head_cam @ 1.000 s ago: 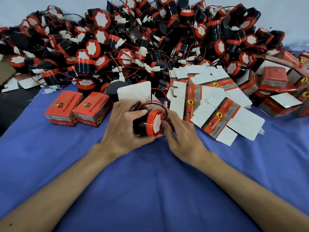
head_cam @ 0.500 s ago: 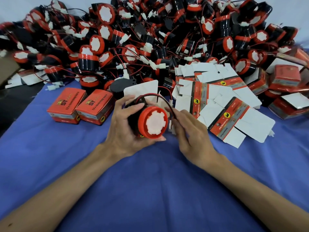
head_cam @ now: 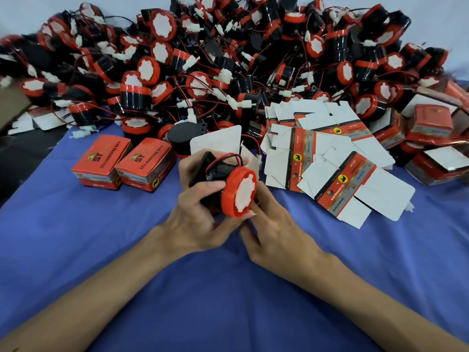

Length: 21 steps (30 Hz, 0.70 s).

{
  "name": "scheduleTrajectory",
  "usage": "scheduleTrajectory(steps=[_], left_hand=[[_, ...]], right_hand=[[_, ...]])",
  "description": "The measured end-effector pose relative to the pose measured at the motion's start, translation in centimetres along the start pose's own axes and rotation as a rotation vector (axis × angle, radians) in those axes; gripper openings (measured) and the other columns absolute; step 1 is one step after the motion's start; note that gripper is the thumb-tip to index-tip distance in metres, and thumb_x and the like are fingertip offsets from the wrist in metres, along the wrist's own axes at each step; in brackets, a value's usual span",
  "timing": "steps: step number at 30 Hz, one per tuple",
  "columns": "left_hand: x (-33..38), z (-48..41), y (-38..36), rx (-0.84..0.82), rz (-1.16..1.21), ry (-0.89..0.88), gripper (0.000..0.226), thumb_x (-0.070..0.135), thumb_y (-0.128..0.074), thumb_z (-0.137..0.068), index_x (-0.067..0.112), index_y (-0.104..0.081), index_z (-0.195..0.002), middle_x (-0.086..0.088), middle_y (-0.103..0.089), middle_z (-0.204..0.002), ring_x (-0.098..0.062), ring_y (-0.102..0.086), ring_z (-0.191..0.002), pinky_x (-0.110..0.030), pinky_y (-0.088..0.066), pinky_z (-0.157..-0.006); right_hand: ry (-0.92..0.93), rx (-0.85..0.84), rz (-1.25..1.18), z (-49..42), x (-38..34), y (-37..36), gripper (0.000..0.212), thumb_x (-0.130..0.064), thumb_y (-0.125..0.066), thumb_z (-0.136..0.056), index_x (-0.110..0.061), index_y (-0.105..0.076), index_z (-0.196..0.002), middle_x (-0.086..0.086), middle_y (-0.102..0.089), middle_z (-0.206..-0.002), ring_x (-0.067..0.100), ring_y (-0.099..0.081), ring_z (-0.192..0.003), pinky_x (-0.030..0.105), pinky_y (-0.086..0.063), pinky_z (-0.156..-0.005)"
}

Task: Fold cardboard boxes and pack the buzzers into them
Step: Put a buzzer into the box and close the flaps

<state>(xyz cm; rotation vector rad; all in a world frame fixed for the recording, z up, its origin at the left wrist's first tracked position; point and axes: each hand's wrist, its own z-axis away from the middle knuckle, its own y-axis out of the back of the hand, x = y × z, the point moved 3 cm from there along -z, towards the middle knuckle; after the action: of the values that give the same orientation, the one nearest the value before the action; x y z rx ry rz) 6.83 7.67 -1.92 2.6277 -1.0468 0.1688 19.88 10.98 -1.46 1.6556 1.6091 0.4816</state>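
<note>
Around 9 o'clock from the person's hands, two packed boxes point(head_cam: 101, 158) stand closed side by side on the blue cloth point(head_cam: 228, 288).

The left hand point(head_cam: 198, 219) is wrapped around the black body of a buzzer point(head_cam: 239, 193), thumb across the top and fingers curled beneath. The buzzer is held clear of the cloth at the centre of view, its red-rimmed white face turned toward the camera. Its red-and-black wire point(head_cam: 223, 156) loops over the top.

At 12 o'clock, just behind the buzzer, a folded box point(head_cam: 215, 142) stands with its white flap up. The step in hand looks like loading: the wire probably needs tucking against the body, then the buzzer turned and slid into that box before the flap closes.

The right hand point(head_cam: 276, 232) lies against the buzzer's lower right, fingers bent. Whether it grips the rim or only steadies it cannot be told, since its fingertips go behind the disc.

At 2 o'clock lie flat unfolded blanks point(head_cam: 340, 179). Across the far edge sprawls a tangled heap of loose buzzers point(head_cam: 228, 59).

The box's mouth is hidden by the hands, and the wire's connector end is hard to pick out.
</note>
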Motion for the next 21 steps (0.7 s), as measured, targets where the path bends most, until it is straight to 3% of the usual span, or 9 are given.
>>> scheduleTrajectory(steps=[2,5,9,13,16,18,21], left_hand=[[-0.1,0.4,0.0,0.03,-0.021,-0.002,0.043,0.035,-0.067,-0.09,0.035,-0.035,-0.119,-0.045,-0.047,-0.088,-0.041,-0.059,-0.096,-0.023,-0.049,-0.093],[-0.2,0.8,0.1,0.033,-0.05,-0.007,0.049,0.033,-0.065,-0.091,0.042,-0.039,-0.131,-0.047,-0.047,-0.082,-0.047,-0.062,-0.085,-0.025,-0.052,-0.09],[-0.1,0.5,0.1,0.006,-0.033,-0.019,0.041,0.03,-0.063,-0.089,0.033,-0.04,-0.124,-0.044,-0.042,-0.096,-0.034,-0.053,-0.105,-0.029,-0.051,-0.09],[-0.4,-0.2,0.6,-0.026,0.006,-0.08,0.044,0.029,-0.055,-0.084,0.018,-0.036,-0.123,-0.024,-0.027,-0.12,-0.018,-0.036,-0.128,-0.031,-0.039,-0.101],[-0.5,-0.6,0.9,-0.071,0.037,-0.089,0.048,0.032,-0.052,-0.084,0.013,-0.035,-0.124,-0.02,-0.023,-0.125,-0.018,-0.033,-0.131,-0.033,-0.036,-0.103],[-0.4,-0.6,0.9,-0.105,0.044,-0.089,0.05,0.032,-0.052,-0.083,0.013,-0.035,-0.126,-0.02,-0.021,-0.128,-0.021,-0.033,-0.131,-0.035,-0.036,-0.103],[-0.3,-0.7,0.8,-0.156,0.007,-0.119,0.052,0.028,-0.052,-0.08,0.017,-0.034,-0.127,-0.008,-0.016,-0.137,-0.02,-0.028,-0.136,-0.035,-0.034,-0.107]], right_hand=[[0.011,0.008,0.013,0.0,-0.1,0.0,0.018,0.005,-0.047,-0.081,0.011,-0.063,-0.089,0.015,-0.047,-0.097,0.022,-0.042,-0.082,0.026,-0.039,-0.07],[-0.036,0.062,-0.004,0.2,0.1,0.2,0.015,0.003,-0.055,-0.081,0.007,-0.068,-0.088,0.017,-0.057,-0.091,0.02,-0.045,-0.077,0.022,-0.04,-0.066],[-0.075,0.196,-0.115,0.5,0.4,0.7,0.005,0.006,-0.07,-0.076,0.003,-0.073,-0.079,0.013,-0.068,-0.081,0.012,-0.054,-0.073,0.001,-0.038,-0.072],[-0.174,0.22,-0.397,0.6,0.8,0.8,0.013,0.0,-0.071,-0.079,0.004,-0.073,-0.091,0.007,-0.069,-0.08,0.013,-0.058,-0.067,0.017,-0.049,-0.065],[-0.253,0.17,-0.652,0.5,1.1,0.7,0.02,0.001,-0.07,-0.081,0.002,-0.071,-0.1,0.01,-0.071,-0.086,0.02,-0.064,-0.073,0.027,-0.054,-0.071],[-0.317,0.144,-0.784,0.6,1.2,0.5,0.024,0.002,-0.069,-0.081,-0.006,-0.071,-0.104,0.008,-0.072,-0.089,0.02,-0.066,-0.077,0.026,-0.054,-0.074],[-0.425,0.156,-0.905,0.7,1.3,0.7,0.028,-0.001,-0.07,-0.08,-0.02,-0.074,-0.1,-0.007,-0.073,-0.086,0.008,-0.068,-0.076,0.016,-0.051,-0.072]])
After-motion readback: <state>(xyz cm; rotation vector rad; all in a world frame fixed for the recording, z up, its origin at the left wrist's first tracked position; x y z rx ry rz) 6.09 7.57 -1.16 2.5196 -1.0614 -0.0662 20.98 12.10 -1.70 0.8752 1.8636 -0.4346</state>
